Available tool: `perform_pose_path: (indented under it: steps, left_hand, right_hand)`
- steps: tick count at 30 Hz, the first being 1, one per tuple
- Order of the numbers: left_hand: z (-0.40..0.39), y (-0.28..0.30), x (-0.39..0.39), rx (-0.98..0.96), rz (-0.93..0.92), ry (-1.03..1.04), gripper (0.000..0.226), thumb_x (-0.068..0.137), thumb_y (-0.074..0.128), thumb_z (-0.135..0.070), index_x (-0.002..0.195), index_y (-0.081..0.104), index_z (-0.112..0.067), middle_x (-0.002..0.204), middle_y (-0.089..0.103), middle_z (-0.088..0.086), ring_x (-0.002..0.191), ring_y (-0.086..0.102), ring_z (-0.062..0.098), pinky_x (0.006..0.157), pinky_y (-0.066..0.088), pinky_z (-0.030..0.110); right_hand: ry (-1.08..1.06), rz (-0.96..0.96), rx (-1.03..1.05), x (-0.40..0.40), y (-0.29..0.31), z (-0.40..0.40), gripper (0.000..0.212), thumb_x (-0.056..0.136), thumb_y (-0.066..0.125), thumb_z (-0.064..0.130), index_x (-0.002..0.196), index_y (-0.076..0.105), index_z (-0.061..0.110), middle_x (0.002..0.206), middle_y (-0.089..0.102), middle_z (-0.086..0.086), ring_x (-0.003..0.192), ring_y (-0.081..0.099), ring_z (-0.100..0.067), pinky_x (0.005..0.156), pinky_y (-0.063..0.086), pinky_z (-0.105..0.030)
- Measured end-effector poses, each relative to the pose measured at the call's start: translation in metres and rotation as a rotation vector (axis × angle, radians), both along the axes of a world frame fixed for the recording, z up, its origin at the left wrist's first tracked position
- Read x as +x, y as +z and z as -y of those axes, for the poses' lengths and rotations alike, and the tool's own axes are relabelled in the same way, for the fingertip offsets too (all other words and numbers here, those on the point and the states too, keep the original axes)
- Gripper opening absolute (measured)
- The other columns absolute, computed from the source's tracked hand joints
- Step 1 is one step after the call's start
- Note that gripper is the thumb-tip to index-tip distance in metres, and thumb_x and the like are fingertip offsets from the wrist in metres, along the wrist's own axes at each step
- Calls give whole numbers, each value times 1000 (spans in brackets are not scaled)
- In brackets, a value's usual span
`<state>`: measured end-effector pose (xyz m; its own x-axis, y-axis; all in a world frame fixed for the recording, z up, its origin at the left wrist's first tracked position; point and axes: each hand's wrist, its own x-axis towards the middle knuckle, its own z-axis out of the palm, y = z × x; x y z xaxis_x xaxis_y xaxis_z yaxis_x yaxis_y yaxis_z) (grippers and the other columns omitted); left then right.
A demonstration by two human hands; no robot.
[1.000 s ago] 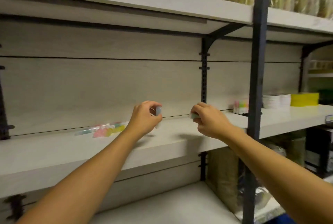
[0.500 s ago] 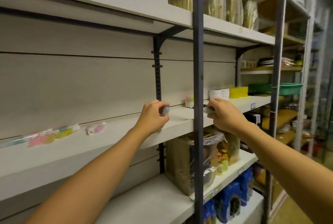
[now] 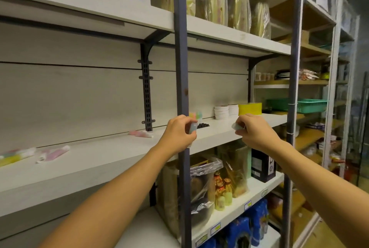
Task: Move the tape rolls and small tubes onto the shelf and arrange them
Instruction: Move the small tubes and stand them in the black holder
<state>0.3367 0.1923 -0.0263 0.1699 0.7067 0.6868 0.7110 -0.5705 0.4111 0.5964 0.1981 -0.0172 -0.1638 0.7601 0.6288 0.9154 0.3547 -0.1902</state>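
Note:
My left hand (image 3: 178,133) is closed around a small pale blue-green tube (image 3: 192,127) and hovers over the grey shelf (image 3: 111,160) beside a dark upright post (image 3: 182,80). To its right, my right hand (image 3: 253,131) pinches another small pale tube (image 3: 236,126) above the same shelf. Several pastel tubes stand upright (image 3: 196,115) against the back wall. White tape rolls (image 3: 221,112) are stacked next to a yellow tape roll (image 3: 250,108). More pink tubes (image 3: 140,133) and pink and yellow tubes (image 3: 54,153) lie flat on the shelf's left part.
A small black block (image 3: 203,125) lies on the shelf between my hands. A second dark post (image 3: 292,88) rises at the right. Green baskets (image 3: 305,105) stand on the neighbouring shelf. Wrapped bags (image 3: 205,184) and bottles fill the shelf below; wrapped bundles (image 3: 237,6) sit above.
The view has swung to the right along the shelf, and both hands have travelled right with their tubes. The tape rolls and upright tubes are now near my hands.

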Motion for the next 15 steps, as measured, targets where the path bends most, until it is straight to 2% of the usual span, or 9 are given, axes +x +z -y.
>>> perform_pose_path:
  steps: [4,9,15]
  left_hand:
    - [-26,0,40,12,-6,18,41,89,73,-18,129,64,-20,121,60,-3,99,59,13,83,50,19]
    - [-64,-3,77,-9,24,39,38,89,71,-18,126,65,-20,121,61,0,104,58,15,105,48,35]
    - [-115,-3,105,-36,35,99,38,89,71,-16,126,64,-19,119,60,-1,100,58,14,88,51,24]
  right_hand:
    - [17,8,0,37,1,-33,19,89,70,15,105,60,17,104,58,1,91,52,-16,77,42,-23]
    - [57,12,-14,69,-6,-78,20,89,71,17,104,60,19,104,59,3,91,53,-14,78,44,-21]
    - [92,3,-15,83,-10,-129,20,88,71,17,105,60,19,104,61,2,92,54,-15,83,53,-30]
